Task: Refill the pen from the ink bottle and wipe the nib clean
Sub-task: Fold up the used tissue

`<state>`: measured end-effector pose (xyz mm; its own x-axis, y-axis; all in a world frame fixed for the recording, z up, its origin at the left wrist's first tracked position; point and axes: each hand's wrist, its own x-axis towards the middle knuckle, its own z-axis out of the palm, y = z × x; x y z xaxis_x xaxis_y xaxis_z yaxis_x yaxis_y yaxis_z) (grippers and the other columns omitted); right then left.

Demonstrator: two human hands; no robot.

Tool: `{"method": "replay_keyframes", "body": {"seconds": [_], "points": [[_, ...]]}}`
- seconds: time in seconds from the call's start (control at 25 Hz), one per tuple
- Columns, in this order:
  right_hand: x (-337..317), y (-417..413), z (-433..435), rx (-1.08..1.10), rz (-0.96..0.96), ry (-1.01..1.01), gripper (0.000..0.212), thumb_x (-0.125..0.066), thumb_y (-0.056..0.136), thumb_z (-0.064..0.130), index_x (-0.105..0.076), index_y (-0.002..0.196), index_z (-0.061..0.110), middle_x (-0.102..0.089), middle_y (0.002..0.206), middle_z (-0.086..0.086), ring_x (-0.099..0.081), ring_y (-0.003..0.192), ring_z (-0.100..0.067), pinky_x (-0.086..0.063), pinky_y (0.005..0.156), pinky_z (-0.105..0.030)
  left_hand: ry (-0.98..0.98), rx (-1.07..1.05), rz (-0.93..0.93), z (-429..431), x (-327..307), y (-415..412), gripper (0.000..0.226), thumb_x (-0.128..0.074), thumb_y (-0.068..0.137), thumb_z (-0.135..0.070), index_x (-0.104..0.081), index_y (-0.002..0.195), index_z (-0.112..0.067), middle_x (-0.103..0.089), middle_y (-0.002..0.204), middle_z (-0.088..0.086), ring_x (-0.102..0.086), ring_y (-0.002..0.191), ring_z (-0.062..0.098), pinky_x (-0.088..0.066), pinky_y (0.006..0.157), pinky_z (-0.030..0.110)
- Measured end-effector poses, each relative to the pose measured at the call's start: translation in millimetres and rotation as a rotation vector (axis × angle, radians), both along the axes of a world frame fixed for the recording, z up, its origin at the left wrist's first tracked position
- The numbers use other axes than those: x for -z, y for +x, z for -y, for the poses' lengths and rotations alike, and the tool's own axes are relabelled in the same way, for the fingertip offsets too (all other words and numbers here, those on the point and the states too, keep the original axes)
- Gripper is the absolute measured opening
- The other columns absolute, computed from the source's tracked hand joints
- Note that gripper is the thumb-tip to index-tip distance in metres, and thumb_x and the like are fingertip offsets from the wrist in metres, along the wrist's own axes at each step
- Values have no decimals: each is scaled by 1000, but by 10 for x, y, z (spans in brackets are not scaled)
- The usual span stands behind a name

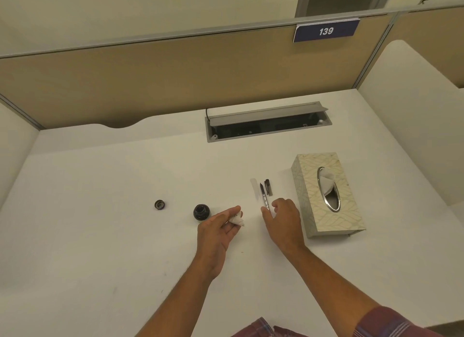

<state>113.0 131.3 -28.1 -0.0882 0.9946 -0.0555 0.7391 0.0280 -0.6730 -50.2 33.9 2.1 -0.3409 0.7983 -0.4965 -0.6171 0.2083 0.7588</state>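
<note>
A small dark ink bottle (201, 212) stands open on the white desk, its round cap (159, 204) lying apart to the left. My left hand (221, 230) holds a crumpled white tissue (237, 220) just right of the bottle. The pen's front section (264, 197), nib pointing away, lies on the desk with its near end under the fingers of my right hand (282, 220). Whether those fingers grip it I cannot tell. The pale clear barrel (254, 188) lies left of the pen and the dark pen cap (268, 186) lies right of it.
A patterned tissue box (311, 211) with an oval metal-rimmed opening stands right of my right hand. An open grey cable tray (267, 122) is set into the desk at the back. Tan partition walls enclose the desk, with a sign reading 139 (326, 31).
</note>
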Motion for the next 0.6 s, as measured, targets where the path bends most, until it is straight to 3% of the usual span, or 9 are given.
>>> {"method": "replay_keyframes", "body": {"seconds": [0.2,0.36,0.44,0.52,0.6], "points": [[-249,2,162,-29,-136,-6,14,-73,94,26,-69,99,13,-66,90,1,-62,80,-14,-41,66,-14,4,8,-13,16,-60,23,29,-57,108,-9,-86,112,-7,-83,124,15,-77,124,29,-63,104,40],[-516,-62,381,-82,-311,-224,20,-71,94,39,-72,87,21,-74,78,6,-69,72,-9,-57,67,-25,25,27,-24,40,-118,45,27,-66,100,-19,-86,114,-6,-83,124,15,-77,124,27,-57,111,44],[-642,-100,476,-67,-423,-373,27,-71,93,47,-73,88,21,-76,78,3,-72,68,-11,-58,63,-27,54,55,-36,61,-149,70,38,-74,88,-31,-85,115,-6,-84,119,10,-77,120,25,-56,112,41],[-726,-118,543,-47,-511,-452,30,-74,90,48,-74,89,19,-78,78,1,-73,65,-12,-57,59,-25,80,64,-35,95,-180,102,35,-70,96,-31,-85,116,-6,-83,113,8,-74,119,25,-55,114,40],[-775,-121,604,-14,-530,-466,26,-76,89,42,-74,89,16,-78,77,-1,-74,64,-13,-57,59,-24,104,74,-6,157,-195,136,36,-56,110,-26,-84,119,-8,-83,122,10,-72,126,28,-55,111,39]]}}
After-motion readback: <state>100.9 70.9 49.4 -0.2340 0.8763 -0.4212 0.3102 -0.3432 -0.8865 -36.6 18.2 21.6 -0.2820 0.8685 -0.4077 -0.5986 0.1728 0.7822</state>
